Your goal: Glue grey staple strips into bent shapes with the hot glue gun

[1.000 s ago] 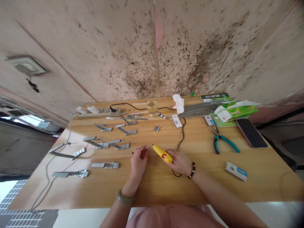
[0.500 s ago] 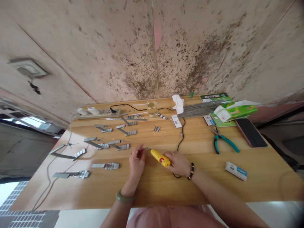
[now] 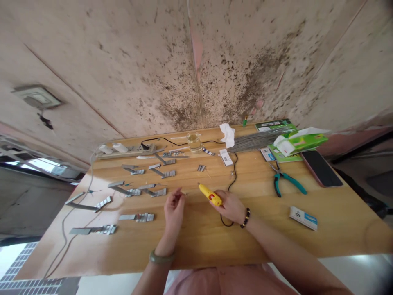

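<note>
My right hand (image 3: 231, 207) is wrapped round a yellow hot glue gun (image 3: 210, 195), its nozzle pointing up and left over the table. A black cord runs from behind that hand. To the left, my left hand (image 3: 174, 208) has thumb and fingers pinched together. Something tiny shows at its fingertips, too small to name. The nozzle stands a short way right of those fingertips, apart from them. Several short grey metal strips (image 3: 201, 168) lie beyond the hands, beside a thin stick (image 3: 208, 174).
Folded grey strip pieces (image 3: 136, 217) lie in rows at left. A power strip (image 3: 125, 152), a glass of liquid (image 3: 194, 141) and a wire bundle (image 3: 256, 142) line the back. At right are teal-handled pliers (image 3: 288, 180), a phone (image 3: 322, 169), a tissue pack (image 3: 302, 143) and a small box (image 3: 303, 218).
The glue gun has drawn away from my left fingertips, up and to the right. My left hand has shifted slightly left and turned, its fingers more curled.
</note>
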Tool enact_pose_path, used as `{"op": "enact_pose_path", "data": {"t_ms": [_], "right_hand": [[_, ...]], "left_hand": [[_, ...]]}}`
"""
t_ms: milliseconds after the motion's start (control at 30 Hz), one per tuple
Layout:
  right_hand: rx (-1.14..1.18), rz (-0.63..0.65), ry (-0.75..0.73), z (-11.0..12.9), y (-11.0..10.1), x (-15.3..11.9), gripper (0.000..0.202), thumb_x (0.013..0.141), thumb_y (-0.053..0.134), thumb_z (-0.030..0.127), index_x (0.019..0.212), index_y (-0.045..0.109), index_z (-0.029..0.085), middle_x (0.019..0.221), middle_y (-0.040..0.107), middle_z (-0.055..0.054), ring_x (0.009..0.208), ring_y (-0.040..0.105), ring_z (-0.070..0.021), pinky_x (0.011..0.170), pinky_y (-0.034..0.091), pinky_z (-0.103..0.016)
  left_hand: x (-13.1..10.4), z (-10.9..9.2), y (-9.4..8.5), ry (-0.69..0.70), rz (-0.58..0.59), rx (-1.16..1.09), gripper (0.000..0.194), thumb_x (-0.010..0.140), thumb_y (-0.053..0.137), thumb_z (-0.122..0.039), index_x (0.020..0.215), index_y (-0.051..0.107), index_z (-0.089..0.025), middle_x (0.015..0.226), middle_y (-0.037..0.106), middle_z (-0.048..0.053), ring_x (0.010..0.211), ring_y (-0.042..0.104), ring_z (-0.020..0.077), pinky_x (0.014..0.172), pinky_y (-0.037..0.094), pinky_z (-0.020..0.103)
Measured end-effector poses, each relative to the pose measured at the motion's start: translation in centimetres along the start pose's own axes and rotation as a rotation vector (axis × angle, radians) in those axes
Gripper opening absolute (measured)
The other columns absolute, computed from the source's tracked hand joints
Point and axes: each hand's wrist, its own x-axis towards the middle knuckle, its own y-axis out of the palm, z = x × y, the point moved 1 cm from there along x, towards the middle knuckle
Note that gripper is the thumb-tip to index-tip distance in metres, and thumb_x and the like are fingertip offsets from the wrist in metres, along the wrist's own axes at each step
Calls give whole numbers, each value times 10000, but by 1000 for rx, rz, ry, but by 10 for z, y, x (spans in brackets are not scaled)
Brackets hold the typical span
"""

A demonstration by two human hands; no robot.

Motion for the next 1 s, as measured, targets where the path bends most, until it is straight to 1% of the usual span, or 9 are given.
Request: {"op": "enact_pose_path", "data": {"t_ms": [67,100,133,200,300,533,700,933,1000], "right_hand": [[2,-7,4,0,0,0,166,873,490,316,963,522,180,917,651,-61,811,597,-179,696,389,-258],[0,-11,7,0,0,0,167,873,493,317,963,524,180,917,652,-62,813,597,-179,697,389,-258],[-1,-14,8,-1,0,-1,171,872,497,318,966,525,179,918,652,-63,812,598,-179,696,389,-258],[3,-14,1,-1,0,-1,178,870,502,320,974,525,177,916,654,-63,802,600,-178,689,390,-256],[16,-17,-8,-2,-1,0,182,880,489,320,980,528,174,915,657,-64,799,605,-175,688,396,-253],[36,-45,8,-6,-2,1,198,887,473,349,977,534,184,903,663,-63,801,614,-175,693,406,-254],[17,-64,-13,-7,1,0,193,883,483,342,980,536,184,907,663,-56,786,613,-179,670,399,-255],[27,-62,-13,-9,3,0,198,882,481,342,982,542,183,895,662,-58,782,613,-184,673,400,-263],[32,-56,-9,-9,3,-1,195,879,481,341,982,541,186,890,662,-56,786,613,-185,677,402,-263]], "left_hand": [[4,-10,1,-203,56,-176,316,705,629,-281,993,587,-159,677,543,-20,557,516,77,511,422,196],[7,-15,2,-348,133,-246,313,682,639,-261,969,588,-146,632,529,-25,526,508,78,481,412,196],[11,-19,2,-494,211,-289,313,662,649,-220,958,589,-137,619,535,-20,511,506,75,467,412,195],[17,-26,2,-713,260,-299,294,645,648,-133,933,588,-137,607,548,-16,463,484,60,412,378,171],[27,-29,4,-831,247,-211,208,655,642,-76,846,581,-132,558,554,-18,399,461,49,347,324,144],[34,-20,21,-851,213,-70,194,671,628,-26,801,523,-125,537,593,-14,341,464,48,309,297,129],[31,-16,23,-772,184,5,254,674,675,-114,864,507,-125,557,619,-2,345,490,61,320,309,140],[7,-10,9,-554,148,64,377,673,689,-319,946,486,-158,573,586,-53,341,502,80,328,344,174],[-5,-7,1,-408,173,114,370,681,664,-362,941,497,-160,564,558,-65,334,479,77,326,344,183]]}}
